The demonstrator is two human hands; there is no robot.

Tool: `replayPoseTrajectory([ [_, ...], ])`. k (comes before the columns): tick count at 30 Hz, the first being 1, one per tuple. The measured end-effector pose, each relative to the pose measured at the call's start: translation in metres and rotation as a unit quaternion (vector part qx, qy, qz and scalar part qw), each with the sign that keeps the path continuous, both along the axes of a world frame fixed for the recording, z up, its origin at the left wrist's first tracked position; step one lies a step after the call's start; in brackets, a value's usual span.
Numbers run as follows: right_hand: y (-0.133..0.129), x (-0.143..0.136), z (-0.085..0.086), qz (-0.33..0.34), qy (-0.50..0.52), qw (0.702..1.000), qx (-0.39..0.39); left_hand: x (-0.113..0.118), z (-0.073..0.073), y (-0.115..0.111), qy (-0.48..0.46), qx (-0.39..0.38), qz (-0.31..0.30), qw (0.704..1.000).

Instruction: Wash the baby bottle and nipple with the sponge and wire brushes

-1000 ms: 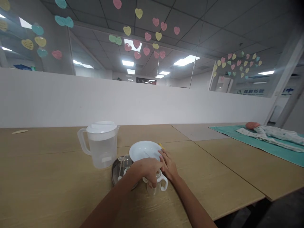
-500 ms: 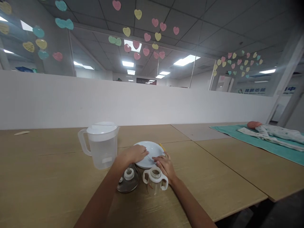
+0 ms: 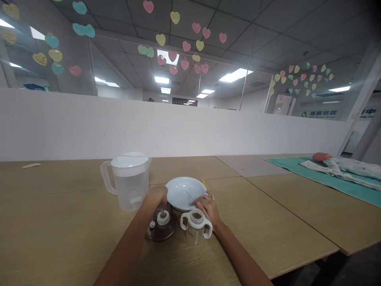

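My left hand (image 3: 158, 196) points its bunched fingers down at the clear tip of a white-collared bottle top (image 3: 162, 218); I cannot tell whether they touch. That part lies on a dark round dish (image 3: 160, 234), with a small white piece (image 3: 152, 225) beside it. Over the right rim of a white plate (image 3: 180, 184) curls my right hand (image 3: 207, 207), closed at the fingertips around the end of a thin wire-like stick (image 3: 189, 195). A clear bottle with two white handles (image 3: 195, 228) stands uncapped in front of the plate.
A clear lidded pitcher (image 3: 132, 190) stands left of the plate. Something yellow (image 3: 204, 184) shows behind the plate's right rim. To the far right, patterned clothing (image 3: 353, 169) lies on a green mat (image 3: 293, 163). A white wall (image 3: 178, 131) backs the table.
My left hand has drawn back from the plate to the bottle top on the dark dish. The right hand stays at the plate rim, its fingers more curled.
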State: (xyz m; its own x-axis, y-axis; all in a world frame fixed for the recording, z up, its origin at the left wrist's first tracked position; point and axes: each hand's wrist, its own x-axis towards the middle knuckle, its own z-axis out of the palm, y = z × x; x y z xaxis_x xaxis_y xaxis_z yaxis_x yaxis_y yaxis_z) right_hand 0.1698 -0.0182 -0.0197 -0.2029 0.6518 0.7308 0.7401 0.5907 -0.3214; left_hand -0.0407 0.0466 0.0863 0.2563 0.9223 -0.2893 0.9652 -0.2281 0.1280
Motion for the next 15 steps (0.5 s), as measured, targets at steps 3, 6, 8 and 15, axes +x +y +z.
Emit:
replayPoseTrajectory([
  [3,-0.002,0.000,0.002,-0.013,0.017,1.000,0.009,-0.002,-0.006,0.005,0.010,-0.054,0.015,0.998],
  [6,-0.004,0.001,0.003,-0.042,0.027,0.998,0.025,-0.004,-0.008,0.008,0.007,-0.095,0.026,0.995],
  [8,-0.004,0.001,0.003,-0.069,0.033,0.996,0.038,-0.005,-0.009,0.009,0.006,-0.118,0.030,0.993],
  [15,-0.001,0.003,0.001,-0.141,0.050,0.986,0.074,-0.001,-0.015,0.012,0.024,-0.171,0.035,0.984],
])
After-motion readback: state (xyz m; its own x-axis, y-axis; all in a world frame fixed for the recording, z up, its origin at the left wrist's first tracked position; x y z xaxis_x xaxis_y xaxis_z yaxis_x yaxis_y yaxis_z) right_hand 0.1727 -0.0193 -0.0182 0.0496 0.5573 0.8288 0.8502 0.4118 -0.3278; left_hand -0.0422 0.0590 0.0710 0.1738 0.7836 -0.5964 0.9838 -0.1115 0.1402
